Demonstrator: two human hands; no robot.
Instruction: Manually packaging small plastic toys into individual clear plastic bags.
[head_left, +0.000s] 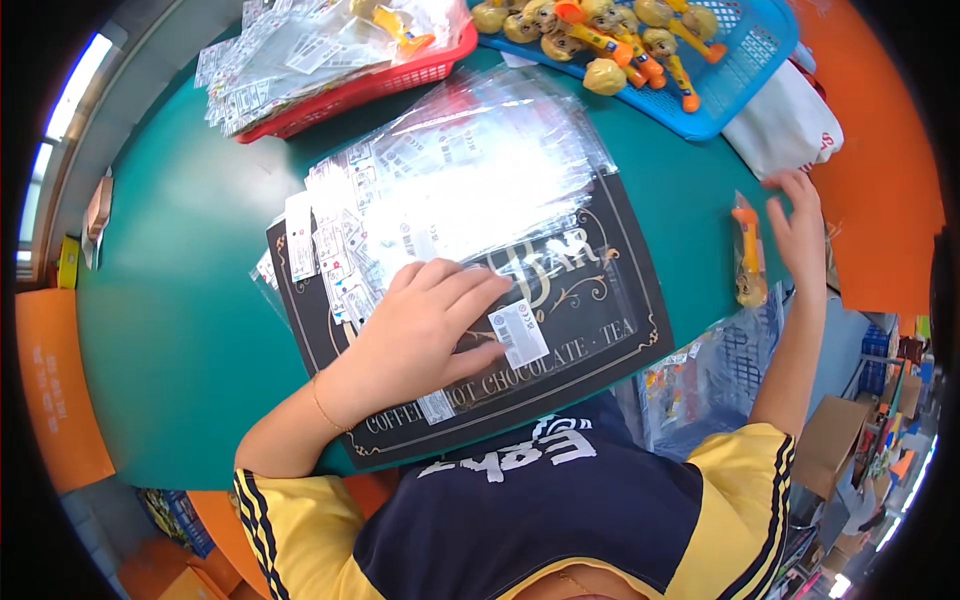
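Closest to the camera is the navy-and-yellow shirt (520, 515), right up against the green surface (170, 330). Left hand (420, 325) is palm-down over the black mat (645, 345), by the big pile of clear bags (480, 170), thumb well apart from the other fingers; can't tell if it's pinning any plastic. Right hand (802, 235) has its fingers loosely apart, just beside the wrapped orange-and-yellow toy (748, 258). More toys fill the blue basket (745, 95) up top.
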